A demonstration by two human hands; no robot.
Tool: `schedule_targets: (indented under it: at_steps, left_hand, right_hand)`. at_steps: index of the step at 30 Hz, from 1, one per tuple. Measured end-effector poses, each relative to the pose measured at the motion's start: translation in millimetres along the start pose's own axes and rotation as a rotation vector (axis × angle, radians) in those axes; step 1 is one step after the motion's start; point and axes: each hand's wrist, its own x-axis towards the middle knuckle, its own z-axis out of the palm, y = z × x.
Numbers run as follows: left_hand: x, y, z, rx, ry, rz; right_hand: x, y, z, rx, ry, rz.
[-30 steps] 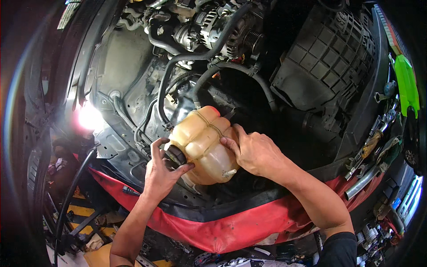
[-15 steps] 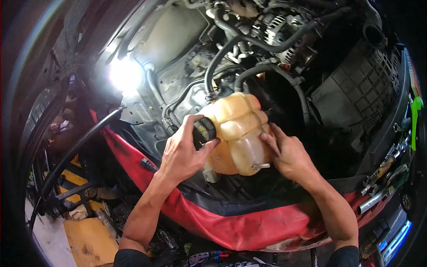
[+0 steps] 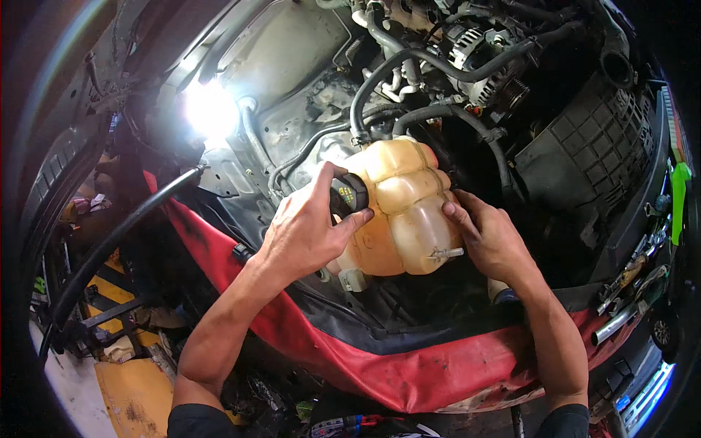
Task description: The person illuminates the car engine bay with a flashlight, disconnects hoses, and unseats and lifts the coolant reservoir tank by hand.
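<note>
A yellowed, translucent coolant expansion tank [image 3: 410, 191] is held tilted over the engine bay, its lobed body facing up. My left hand [image 3: 303, 223] has its fingers and thumb closed round the black screw cap [image 3: 349, 193] on the tank's left side. On the opposite side my right hand [image 3: 496, 241] grips the tank, thumb on top and fingers partly hidden behind it. A small pipe stub [image 3: 447, 253] sticks out of the near end. Two black hoses run to the tank's far end, one of them this thin hose [image 3: 356, 109]. A pale connector [image 3: 353, 280] shows below the cap.
A bright work lamp [image 3: 210, 109] shines at the left. A red fender cover [image 3: 409, 372] hangs over the front edge. Beyond the tank is an alternator [image 3: 475, 62]; a black grid-ribbed housing [image 3: 584, 139] stands at the right. Metal tools [image 3: 621, 310] lie along the right edge.
The tank has shifted slightly right and its near end has come up a little, both hands moving with it. The view has shifted a bit too. Both hands keep their hold.
</note>
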Motion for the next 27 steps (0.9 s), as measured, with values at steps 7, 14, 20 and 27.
schedule_targets:
  at_steps: [7,14,20,27]
  left_hand:
    - [23,5,-13,-0.050,0.021,0.111]
    - [50,1,-50,0.228,0.053,0.290]
    - [61,-15,-49,0.265,0.094,0.272]
    - [63,-29,-34,0.143,0.088,0.294]
  right_hand:
    - [20,3,-11,0.246,-0.038,0.023]
    - [13,-15,-9,0.354,-0.041,-0.034]
    - [20,-26,-12,0.347,-0.059,0.044]
    - [23,-16,5,0.337,0.018,0.072]
